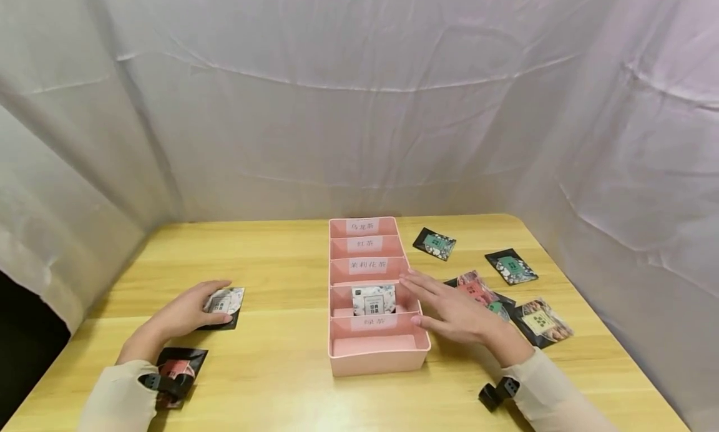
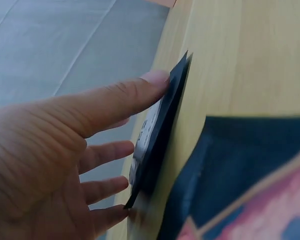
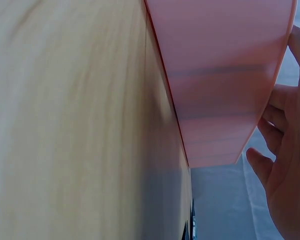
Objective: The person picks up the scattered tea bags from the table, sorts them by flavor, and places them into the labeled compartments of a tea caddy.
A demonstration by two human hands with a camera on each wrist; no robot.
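Observation:
My left hand [image 1: 188, 310] reaches over a black tea sachet with a white floral label [image 1: 224, 301] at the left of the table. In the left wrist view its thumb touches the sachet's edge, and the other fingers extend loosely along the label side. My right hand [image 1: 457, 307] lies along the right side of a pink divided box [image 1: 379, 362], fingertips at the rim and thumb near the front compartment. Another white-labelled sachet [image 1: 373, 299] stands in the second compartment from the front. Paper labels with Chinese characters mark the dividers.
A red-labelled sachet [image 1: 178, 363] lies under my left wrist. Right of the box are green-labelled sachets [image 1: 435, 243] [image 1: 511, 266], a red-labelled one [image 1: 474, 287] overlapping another, and a yellow-labelled one [image 1: 542, 323]. Pale curtains [image 1: 359, 138] enclose the wooden table [image 1: 269, 369].

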